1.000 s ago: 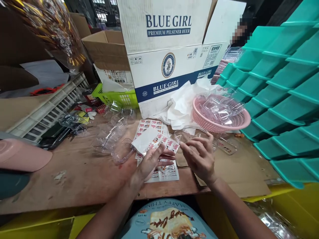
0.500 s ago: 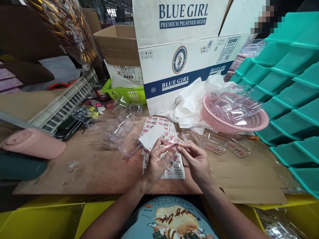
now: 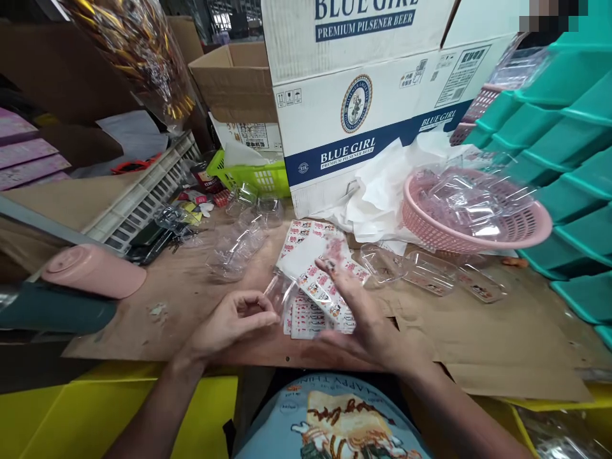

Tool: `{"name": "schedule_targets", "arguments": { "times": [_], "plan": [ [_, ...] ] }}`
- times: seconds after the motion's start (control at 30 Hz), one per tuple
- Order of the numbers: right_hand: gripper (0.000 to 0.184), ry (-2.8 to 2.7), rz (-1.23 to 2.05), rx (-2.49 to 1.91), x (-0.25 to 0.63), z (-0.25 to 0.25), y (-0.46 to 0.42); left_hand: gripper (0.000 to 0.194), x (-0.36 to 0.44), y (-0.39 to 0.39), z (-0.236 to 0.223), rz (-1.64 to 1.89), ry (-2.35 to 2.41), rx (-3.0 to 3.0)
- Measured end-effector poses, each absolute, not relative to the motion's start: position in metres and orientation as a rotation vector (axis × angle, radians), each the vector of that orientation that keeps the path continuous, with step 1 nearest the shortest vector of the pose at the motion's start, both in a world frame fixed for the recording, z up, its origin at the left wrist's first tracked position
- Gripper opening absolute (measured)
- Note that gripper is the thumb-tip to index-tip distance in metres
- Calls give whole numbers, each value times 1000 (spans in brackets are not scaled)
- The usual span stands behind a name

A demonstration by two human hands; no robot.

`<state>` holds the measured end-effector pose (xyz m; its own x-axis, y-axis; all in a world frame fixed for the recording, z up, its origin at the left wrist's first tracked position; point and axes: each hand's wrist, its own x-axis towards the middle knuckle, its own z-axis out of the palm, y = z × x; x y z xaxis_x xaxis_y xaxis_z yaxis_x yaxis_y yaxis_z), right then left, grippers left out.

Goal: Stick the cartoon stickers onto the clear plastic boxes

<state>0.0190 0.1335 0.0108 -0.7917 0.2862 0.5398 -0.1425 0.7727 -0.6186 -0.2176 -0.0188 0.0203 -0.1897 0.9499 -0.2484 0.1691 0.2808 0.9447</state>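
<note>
My left hand (image 3: pixel 229 322) pinches the edge of a small clear plastic container (image 3: pixel 281 294) at the near edge of the wooden table. My right hand (image 3: pixel 364 319) is stretched over the sheets of red-and-white stickers (image 3: pixel 315 290), with a sticker on a raised fingertip, blurred by motion. More clear containers (image 3: pixel 236 245) lie left of the sheets. Three clear containers with stickers (image 3: pixel 433 274) lie in a row to the right.
A pink basket (image 3: pixel 478 226) of clear containers stands at the right, before stacked teal bins (image 3: pixel 564 159). A Blue Girl beer carton (image 3: pixel 368 102) and white paper are behind. A green basket (image 3: pixel 258 175), a white crate (image 3: pixel 143 191) and a pink lid (image 3: pixel 93 271) are on the left.
The hands have parted: my left hand has moved down-left and taken a clear container, while my right hand, with the peeled sticker, has spread above the sheets. The camera has shifted left.
</note>
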Motion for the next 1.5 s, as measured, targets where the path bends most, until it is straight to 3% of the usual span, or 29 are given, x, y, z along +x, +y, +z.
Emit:
{"name": "schedule_targets", "arguments": {
  "times": [0.1,0.23,0.37,0.47,0.57,0.63,0.8,1.5],
  "plan": [
    [114,-2311,1107,64,-4,11,132,33,-198,-11,32,1249,1109,725],
    [122,-2074,1464,-295,-20,8,137,55,-170,1,25,1518,1000,649],
    [111,-2138,1412,-484,-12,11,147,27,-147,12,16,1616,1120,663],
    [91,-2067,1352,-531,10,20,151,19,-142,20,14,1671,1059,528],
    [68,-1840,1864,-379,37,25,147,20,-140,23,14,1653,1004,497],
    [63,-1669,2208,-249,50,23,141,23,-138,24,13,1629,979,503],
    [60,-1387,2559,-227,62,6,124,25,-129,28,8,1632,970,476],
    [58,-1191,2697,-262,52,-5,113,21,-131,28,0,1657,1039,557]
  ]
}}
